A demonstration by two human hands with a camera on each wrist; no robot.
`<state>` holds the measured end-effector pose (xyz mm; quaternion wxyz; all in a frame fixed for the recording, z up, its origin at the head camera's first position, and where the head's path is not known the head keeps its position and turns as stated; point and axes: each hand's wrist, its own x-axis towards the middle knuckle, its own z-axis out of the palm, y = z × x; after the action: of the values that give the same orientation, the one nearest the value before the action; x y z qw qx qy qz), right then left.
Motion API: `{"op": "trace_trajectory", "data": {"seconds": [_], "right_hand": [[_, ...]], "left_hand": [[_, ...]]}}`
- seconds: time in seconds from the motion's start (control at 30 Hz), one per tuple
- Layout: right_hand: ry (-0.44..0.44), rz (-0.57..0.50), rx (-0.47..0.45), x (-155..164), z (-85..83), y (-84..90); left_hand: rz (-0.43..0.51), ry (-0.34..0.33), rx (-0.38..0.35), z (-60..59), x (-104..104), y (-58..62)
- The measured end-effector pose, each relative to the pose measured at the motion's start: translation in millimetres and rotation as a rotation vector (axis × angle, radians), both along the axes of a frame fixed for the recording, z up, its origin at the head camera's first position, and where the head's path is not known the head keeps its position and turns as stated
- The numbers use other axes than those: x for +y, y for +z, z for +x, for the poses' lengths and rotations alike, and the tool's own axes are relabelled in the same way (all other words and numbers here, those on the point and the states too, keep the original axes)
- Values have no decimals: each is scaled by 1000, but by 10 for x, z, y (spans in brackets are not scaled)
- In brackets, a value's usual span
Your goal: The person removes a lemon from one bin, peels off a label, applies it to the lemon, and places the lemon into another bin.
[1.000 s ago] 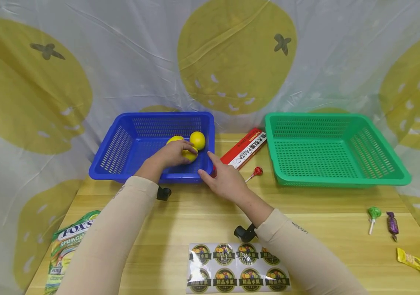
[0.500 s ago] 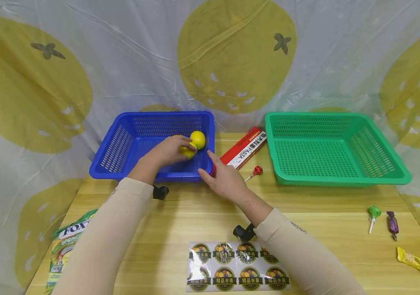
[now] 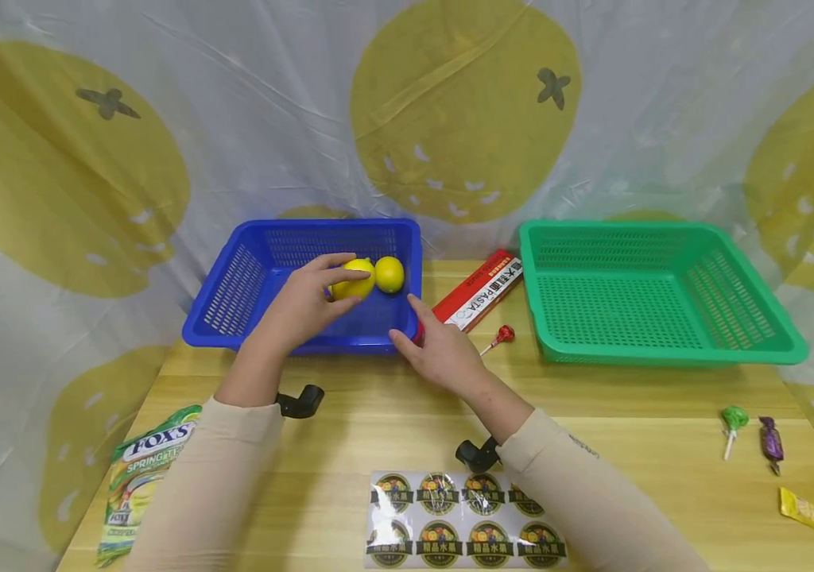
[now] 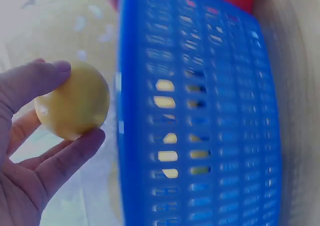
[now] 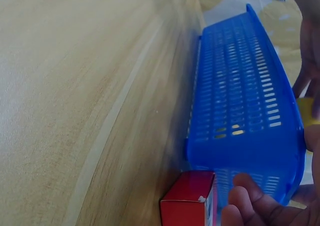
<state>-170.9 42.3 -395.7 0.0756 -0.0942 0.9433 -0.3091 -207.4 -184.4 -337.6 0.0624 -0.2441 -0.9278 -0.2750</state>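
Note:
My left hand [image 3: 310,298] pinches a yellow lemon [image 3: 355,280] between thumb and fingers, over the blue basket [image 3: 300,344]. In the left wrist view this lemon [image 4: 75,102] shows above the basket's rim, beside its slotted wall. A second lemon [image 3: 389,274] lies at the basket's right end. Through the slots in the left wrist view, some yellow shows inside. My right hand [image 3: 443,353] grips the basket's front right corner. In the right wrist view its thumb is at the rim and its other fingers curl beside the outer wall.
A red pasta box [image 3: 474,290] and a red lollipop [image 3: 505,334] lie between the blue basket and a green basket [image 3: 664,355]. At right are a green lollipop [image 3: 734,417] and wrapped candies [image 3: 772,445]. A sticker sheet [image 3: 464,520] and a Fox's bag [image 3: 138,477] lie nearer.
My left hand has drawn back and up from the basket's floor with a lemon, moving slightly left. The right hand has stayed at the basket's corner.

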Motion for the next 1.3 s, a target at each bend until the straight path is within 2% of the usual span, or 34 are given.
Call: {"op": "trace_trajectory", "data": {"seconds": [0.13, 0.27, 0.43, 0.6, 0.7, 0.83, 1.0, 1.1, 1.3], "right_hand": [[-5, -13, -7, 18, 5, -26], [16, -24, 0, 45, -2, -56], [88, -40, -22, 192, 102, -57], [164, -103, -54, 502, 361, 1], [200, -114, -53, 709, 524, 6], [221, -105, -64, 990, 732, -48], [228, -107, -73, 1325, 986, -182], [217, -118, -85, 1492, 1109, -253], [235, -105, -121, 1725, 1274, -358]], "left_hand": [[149, 35, 75, 209, 28, -7], [283, 96, 67, 449, 47, -30], [423, 151, -29, 820, 80, -147], [522, 181, -105, 1175, 123, -326], [561, 174, -159, 1318, 161, -444], [571, 137, -264, 1387, 276, -609], [532, 98, -377, 1356, 531, -795], [453, 60, -376, 1309, 720, -883], [218, -37, -266, 1199, 1047, -969]]}}
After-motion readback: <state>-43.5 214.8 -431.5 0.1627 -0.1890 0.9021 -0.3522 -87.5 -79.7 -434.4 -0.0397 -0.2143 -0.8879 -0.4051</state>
